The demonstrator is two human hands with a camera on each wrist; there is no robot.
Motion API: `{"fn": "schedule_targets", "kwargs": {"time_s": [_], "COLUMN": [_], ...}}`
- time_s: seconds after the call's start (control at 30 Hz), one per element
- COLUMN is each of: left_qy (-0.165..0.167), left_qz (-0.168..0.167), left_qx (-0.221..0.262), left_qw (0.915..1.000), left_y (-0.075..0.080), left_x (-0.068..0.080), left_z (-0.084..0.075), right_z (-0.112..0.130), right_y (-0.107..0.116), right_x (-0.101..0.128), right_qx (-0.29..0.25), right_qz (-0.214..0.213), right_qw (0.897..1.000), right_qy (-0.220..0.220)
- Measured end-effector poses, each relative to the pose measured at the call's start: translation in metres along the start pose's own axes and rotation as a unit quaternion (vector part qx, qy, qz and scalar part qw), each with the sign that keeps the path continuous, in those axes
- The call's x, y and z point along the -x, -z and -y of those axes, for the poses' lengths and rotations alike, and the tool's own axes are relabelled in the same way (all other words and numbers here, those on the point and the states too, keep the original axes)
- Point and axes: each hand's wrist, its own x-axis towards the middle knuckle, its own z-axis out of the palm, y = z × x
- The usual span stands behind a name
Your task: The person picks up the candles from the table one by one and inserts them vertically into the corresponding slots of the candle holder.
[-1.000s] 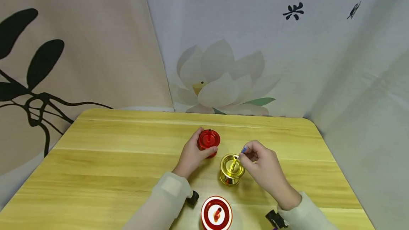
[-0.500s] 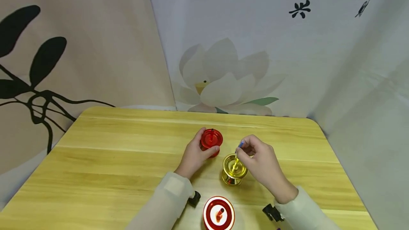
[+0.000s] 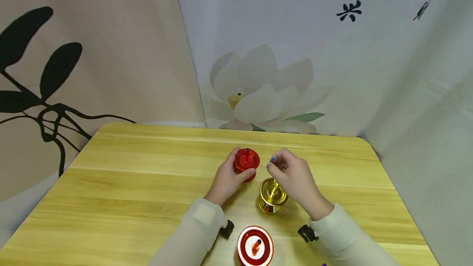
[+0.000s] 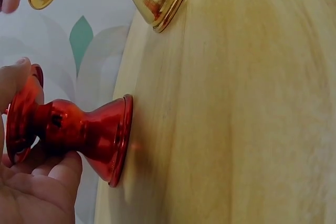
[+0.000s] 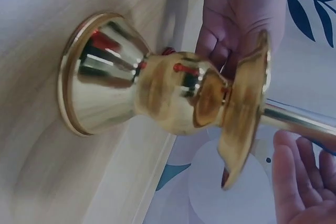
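My left hand (image 3: pixel 232 175) grips a shiny red candle holder (image 3: pixel 246 159), waisted and flared at the foot, with a thin post in its dish. In the left wrist view the thumb lies at the dish and the fingers curl below it, while the red candle holder (image 4: pixel 100 135) stands upright on the table. My right hand (image 3: pixel 295 173) pinches a small blue piece (image 3: pixel 272 159) between thumb and fingertips, above and behind a gold candle holder (image 3: pixel 272 196). This gold candle holder (image 5: pixel 168 93) stands upright, its post (image 5: pixel 294 119) passing close by the right fingers.
Nearest the person stands a red and white candle holder (image 3: pixel 255 246) with a red post. A purple bit (image 3: pixel 324 264) shows at the bottom edge. The wooden table (image 3: pixel 129 200) meets printed cloth (image 3: pixel 269 102) at its back edge.
My right hand has moved left and away from the person with the blue piece, past the gold holder's post towards the red holder. The left hand keeps its grip; the view has shifted slightly.
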Motion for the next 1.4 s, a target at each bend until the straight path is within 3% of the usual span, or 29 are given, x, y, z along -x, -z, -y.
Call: {"fn": "schedule_targets", "kwargs": {"time_s": [0.77, 1.4], "left_qy": [-0.019, -0.032], "left_qz": [0.015, 0.024], "left_qx": [0.01, 0.026], "left_qw": [0.9997, 0.9988], "left_y": [0.004, 0.004], "left_x": [0.001, 0.001], "left_z": [0.003, 0.006], "right_z": [0.01, 0.02], "right_y": [-0.015, -0.019], "right_x": [-0.037, -0.05], "right_qx": [0.027, 0.026], "right_qz": [0.009, 0.03], "right_qw": [1.0, 0.999], "right_qy": [0.005, 0.023]}}
